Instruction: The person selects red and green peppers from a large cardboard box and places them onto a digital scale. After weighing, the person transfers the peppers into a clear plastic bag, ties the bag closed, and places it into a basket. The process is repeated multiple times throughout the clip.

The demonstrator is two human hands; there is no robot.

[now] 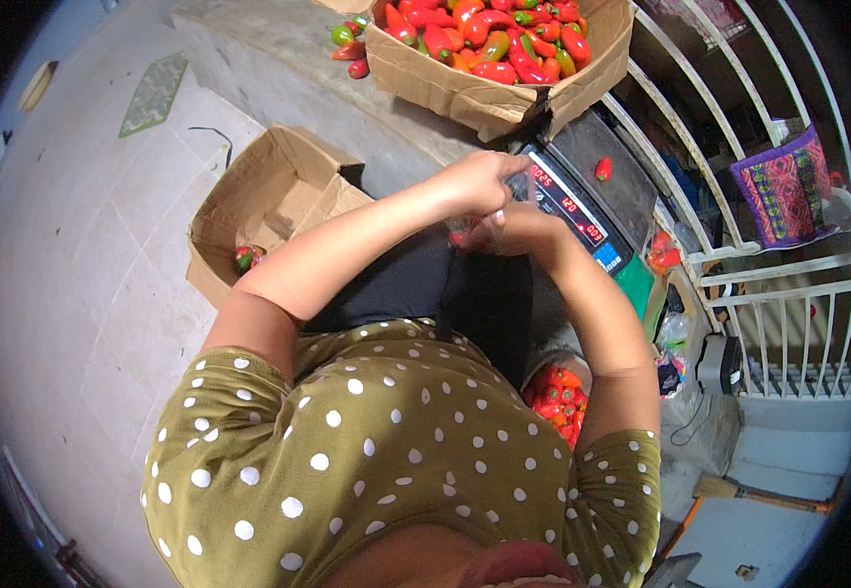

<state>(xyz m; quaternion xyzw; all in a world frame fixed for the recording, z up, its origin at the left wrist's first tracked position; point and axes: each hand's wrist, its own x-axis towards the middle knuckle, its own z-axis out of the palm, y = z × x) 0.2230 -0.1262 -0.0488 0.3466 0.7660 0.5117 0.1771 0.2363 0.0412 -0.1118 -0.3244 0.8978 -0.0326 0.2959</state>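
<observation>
My left hand (473,182) pinches the gathered top of a clear plastic bag (521,187) with fingers closed. Just below it, my right hand (532,229) grips the same bag, with red showing through the plastic by its fingers. Both hands meet in front of my lap, right beside a digital scale (585,192) with lit red digits. One red pepper (603,169) lies on the scale's dark platform. Beyond my hands, a cardboard box (462,106) is heaped with red, orange and greenish peppers (495,40). My fingers hide much of the bag.
To the left, an open cardboard box (278,195) holds a few peppers (249,256) in its corner. Several loose peppers (348,50) lie on the concrete ledge (263,55). Another container of red peppers (557,397) stands by my right elbow. White metal bars (679,110) border the right side.
</observation>
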